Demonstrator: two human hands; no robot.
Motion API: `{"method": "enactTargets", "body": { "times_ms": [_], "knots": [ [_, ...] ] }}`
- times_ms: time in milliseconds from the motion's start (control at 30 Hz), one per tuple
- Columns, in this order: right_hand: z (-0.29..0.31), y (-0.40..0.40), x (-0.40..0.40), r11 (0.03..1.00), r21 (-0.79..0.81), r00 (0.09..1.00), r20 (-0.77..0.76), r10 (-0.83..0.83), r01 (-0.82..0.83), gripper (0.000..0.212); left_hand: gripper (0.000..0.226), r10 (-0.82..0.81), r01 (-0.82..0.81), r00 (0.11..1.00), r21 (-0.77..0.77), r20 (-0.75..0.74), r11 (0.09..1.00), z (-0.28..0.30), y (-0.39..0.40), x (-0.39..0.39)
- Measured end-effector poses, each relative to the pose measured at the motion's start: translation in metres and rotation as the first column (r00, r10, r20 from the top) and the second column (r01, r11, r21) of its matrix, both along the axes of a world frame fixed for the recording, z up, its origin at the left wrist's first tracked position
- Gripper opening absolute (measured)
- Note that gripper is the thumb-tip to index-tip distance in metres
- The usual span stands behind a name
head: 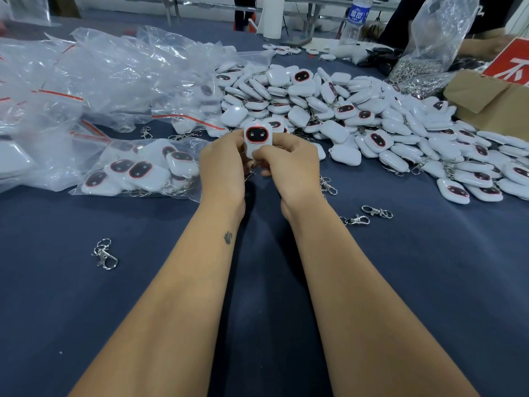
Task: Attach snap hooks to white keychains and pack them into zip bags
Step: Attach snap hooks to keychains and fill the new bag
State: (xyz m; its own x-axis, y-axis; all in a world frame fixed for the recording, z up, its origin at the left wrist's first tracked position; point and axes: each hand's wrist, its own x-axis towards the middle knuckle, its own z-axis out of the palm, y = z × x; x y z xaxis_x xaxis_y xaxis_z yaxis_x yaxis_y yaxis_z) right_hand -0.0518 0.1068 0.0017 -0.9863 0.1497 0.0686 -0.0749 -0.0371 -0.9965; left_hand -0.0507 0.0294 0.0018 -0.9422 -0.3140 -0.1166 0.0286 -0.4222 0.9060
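Both hands hold one white keychain (256, 136) with a dark red-rimmed face, upright above the blue table (143, 296). My left hand (221, 164) grips its left side. Curled fingers of my right hand (289, 160) cover its lower part. A bit of metal shows under the fingers; whether a snap hook is attached is hidden. Behind lies a big heap of white keychains (357, 118). Loose snap hooks (377, 211) and a hook (104, 254) lie on the cloth. A zip bag (143, 167) filled with keychains lies left of my hands.
Empty zip bags with red seals (94, 75) pile up at the far left. A cardboard box (495, 101) and a clear bag of metal hooks (423, 67) stand at the far right. A water bottle (356, 21) and another person's hand (483, 44) are behind.
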Motion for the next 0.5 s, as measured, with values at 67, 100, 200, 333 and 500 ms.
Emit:
{"method": "enactTargets", "body": {
  "times_ms": [67, 100, 200, 333, 500],
  "knots": [
    [0.000, 0.000, 0.000, 1.000, -0.005, 1.000, 0.000, 0.002, -0.002, 0.026, 0.018, -0.001, 0.001, 1.000, -0.002, 0.000, 1.000, 0.000, 0.000, 0.000],
    [0.000, 0.000, -0.001, 1.000, -0.008, 1.000, 0.000, 0.003, -0.003, 0.026, 0.018, -0.002, 0.002, 1.000, 0.001, -0.002, 1.000, 0.000, 0.000, 0.000],
    [-0.001, 0.001, -0.001, 1.000, -0.016, 1.000, 0.001, 0.013, -0.013, 0.024, 0.018, 0.001, -0.001, 1.000, 0.005, 0.004, 1.000, -0.001, 0.000, -0.002],
    [-0.002, 0.000, -0.002, 0.999, -0.019, 0.999, 0.014, 0.031, -0.030, 0.017, 0.010, 0.044, -0.044, 0.999, -0.281, -0.007, 0.959, -0.005, 0.000, -0.004],
    [-0.004, 0.000, -0.008, 0.975, -0.223, 0.998, 0.056, -0.004, 0.016, 0.012, 0.022, -0.054, -0.200, 0.965, -0.857, -0.255, 0.476, -0.003, 0.002, 0.009]
  ]
}}
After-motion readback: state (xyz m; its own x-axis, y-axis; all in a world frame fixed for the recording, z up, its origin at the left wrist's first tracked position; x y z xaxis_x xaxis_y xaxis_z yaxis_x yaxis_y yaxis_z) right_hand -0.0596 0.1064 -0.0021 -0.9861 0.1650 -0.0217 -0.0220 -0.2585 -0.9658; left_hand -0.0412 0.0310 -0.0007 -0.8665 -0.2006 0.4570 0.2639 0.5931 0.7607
